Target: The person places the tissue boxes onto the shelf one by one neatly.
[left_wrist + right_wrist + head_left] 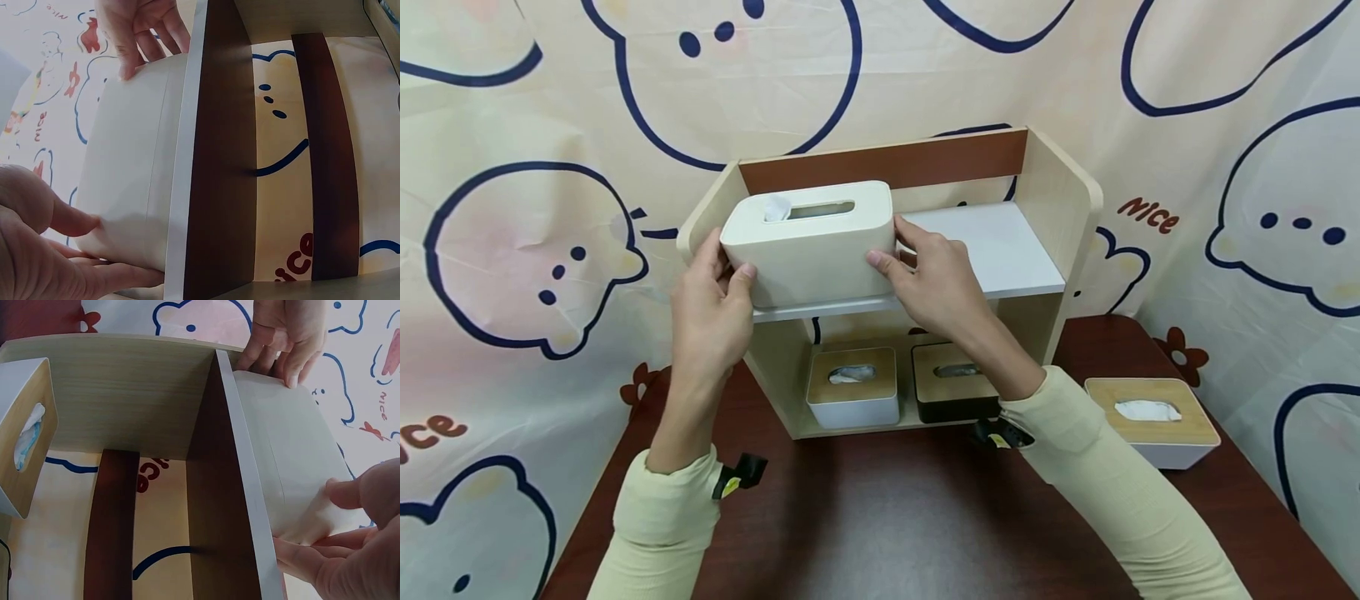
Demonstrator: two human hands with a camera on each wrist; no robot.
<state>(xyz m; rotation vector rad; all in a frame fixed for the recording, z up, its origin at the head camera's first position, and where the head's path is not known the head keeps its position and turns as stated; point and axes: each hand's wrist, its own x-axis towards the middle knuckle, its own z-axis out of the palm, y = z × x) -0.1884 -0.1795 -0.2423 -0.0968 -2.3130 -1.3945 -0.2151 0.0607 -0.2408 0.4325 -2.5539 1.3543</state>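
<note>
A cream tissue box (820, 258) with a slot in its top and a bit of tissue showing sits at the left of the white upper shelf (1000, 246). My left hand (711, 312) grips its left end, thumb on the front face. At the opposite end my right hand (936, 279) holds it, thumb against the front and fingers round the side. Both wrist views show the box (128, 156) between the two hands, right at the shelf's front edge (250, 487).
On the lower shelf stand a white tissue box (853, 408) and a black one (951, 408), both with wooden lids. Another wood-lidded white tissue box (1172, 454) stands on the dark table (895, 517), right of the shelf unit. The unit's side panels (1063, 200) rise beside the upper shelf.
</note>
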